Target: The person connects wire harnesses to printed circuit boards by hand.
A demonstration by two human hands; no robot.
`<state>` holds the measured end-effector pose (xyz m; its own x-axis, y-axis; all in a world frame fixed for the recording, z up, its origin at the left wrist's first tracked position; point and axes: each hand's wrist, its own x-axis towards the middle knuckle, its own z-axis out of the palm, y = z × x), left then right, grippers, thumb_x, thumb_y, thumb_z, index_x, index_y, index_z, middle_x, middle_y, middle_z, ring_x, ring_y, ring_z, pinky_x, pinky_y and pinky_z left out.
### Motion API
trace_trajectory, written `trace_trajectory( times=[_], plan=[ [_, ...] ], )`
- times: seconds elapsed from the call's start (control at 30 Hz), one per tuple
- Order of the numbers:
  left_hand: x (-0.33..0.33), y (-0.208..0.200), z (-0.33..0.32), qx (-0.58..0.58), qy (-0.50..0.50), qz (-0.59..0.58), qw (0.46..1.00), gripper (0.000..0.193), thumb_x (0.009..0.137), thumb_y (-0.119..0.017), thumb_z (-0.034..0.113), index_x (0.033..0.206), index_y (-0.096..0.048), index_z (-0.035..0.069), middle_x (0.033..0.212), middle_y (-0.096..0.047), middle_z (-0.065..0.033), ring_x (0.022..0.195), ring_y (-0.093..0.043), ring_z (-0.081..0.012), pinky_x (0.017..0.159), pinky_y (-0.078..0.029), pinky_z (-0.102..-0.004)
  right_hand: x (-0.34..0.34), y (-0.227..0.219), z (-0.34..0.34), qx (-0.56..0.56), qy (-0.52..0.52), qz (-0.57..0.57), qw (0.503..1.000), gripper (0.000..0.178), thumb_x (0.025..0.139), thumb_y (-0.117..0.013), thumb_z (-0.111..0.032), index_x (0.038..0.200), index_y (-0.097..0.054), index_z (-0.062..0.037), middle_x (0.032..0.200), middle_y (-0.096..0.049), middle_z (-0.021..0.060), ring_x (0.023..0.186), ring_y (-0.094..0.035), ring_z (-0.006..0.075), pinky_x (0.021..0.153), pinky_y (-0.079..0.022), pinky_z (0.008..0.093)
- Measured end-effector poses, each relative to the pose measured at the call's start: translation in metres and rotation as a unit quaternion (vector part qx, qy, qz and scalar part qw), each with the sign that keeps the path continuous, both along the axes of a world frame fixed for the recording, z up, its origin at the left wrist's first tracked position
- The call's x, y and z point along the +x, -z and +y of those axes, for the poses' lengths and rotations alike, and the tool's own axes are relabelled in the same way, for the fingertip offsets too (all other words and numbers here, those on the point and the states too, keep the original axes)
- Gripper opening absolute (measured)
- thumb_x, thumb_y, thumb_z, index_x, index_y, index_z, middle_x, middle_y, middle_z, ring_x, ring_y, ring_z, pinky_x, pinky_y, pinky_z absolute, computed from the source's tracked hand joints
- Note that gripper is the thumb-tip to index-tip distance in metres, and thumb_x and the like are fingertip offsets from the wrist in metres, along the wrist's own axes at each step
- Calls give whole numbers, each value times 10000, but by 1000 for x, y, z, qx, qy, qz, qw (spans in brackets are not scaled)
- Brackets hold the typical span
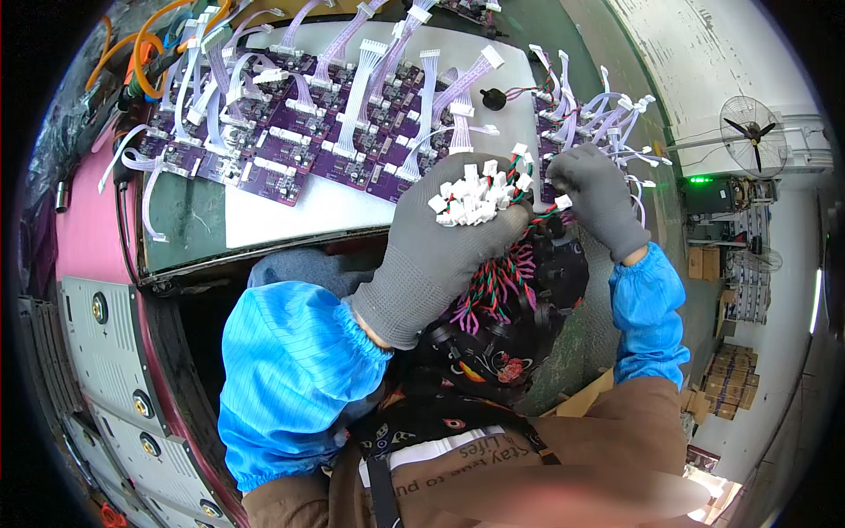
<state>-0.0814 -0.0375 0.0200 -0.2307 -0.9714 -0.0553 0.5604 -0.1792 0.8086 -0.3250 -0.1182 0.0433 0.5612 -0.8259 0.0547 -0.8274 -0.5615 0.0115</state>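
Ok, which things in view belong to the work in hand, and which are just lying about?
In the work:
white connectors, bunched in the gloved left hand
twisted coloured wires, hanging below them
purple circuit boards, probably, lying beyond the hands

Apparently just around:
fan
cardboard boxes
grey panels at far left

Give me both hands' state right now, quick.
Left hand: closed around a bunch of wires with white connectors.
Right hand: curled, but whether it holds anything cannot be told.
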Motion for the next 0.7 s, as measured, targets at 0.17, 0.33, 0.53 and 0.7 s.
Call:
trace_trajectory(
  times=[0.17, 0.33, 0.53, 0.7],
  plan=[
    [-1, -1, -1, -20, -22, -11, 1000, 299, 805, -719, 64, 1077, -612, 5, 891, -656, -8, 789, -602, -60, 722, -499, -228, -2, 6, 1, -35, 4, 10, 999, 64, 743, -636, -94, 797, -613, -120, 766, -586, 69, 838, -582, 295, 678, -483, 429],
    [-3, 1, 1, 5, -37, 5, 999, 336, 809, -724, 50, 1118, -602, 0, 919, -660, -16, 792, -603, -62, 723, -500, -220, 7, 1, 17, -112, -19, 45, 992, 94, 754, -655, -125, 848, -648, -124, 817, -613, 64, 861, -591, 301, 692, -481, 413],
    [-3, 3, 3, -12, -29, 24, 999, 329, 812, -723, 56, 1113, -603, -1, 926, -656, -12, 808, -598, -60, 713, -496, -219, 61, -38, 78, -29, 44, -391, 919, 217, 848, -684, -188, 1008, -695, -42, 977, -653, 102, 983, -610, 236, 864, -474, 329],
    [-1, 4, 1, -1, -15, 23, 1000, 318, 829, -708, 60, 1122, -592, 13, 953, -657, -12, 844, -607, -74, 766, -499, -229, 78, -16, 85, 61, 43, -561, 824, 210, 925, -631, -194, 999, -648, 2, 997, -668, 123, 955, -641, 240, 882, -501, 363]
  ],
)
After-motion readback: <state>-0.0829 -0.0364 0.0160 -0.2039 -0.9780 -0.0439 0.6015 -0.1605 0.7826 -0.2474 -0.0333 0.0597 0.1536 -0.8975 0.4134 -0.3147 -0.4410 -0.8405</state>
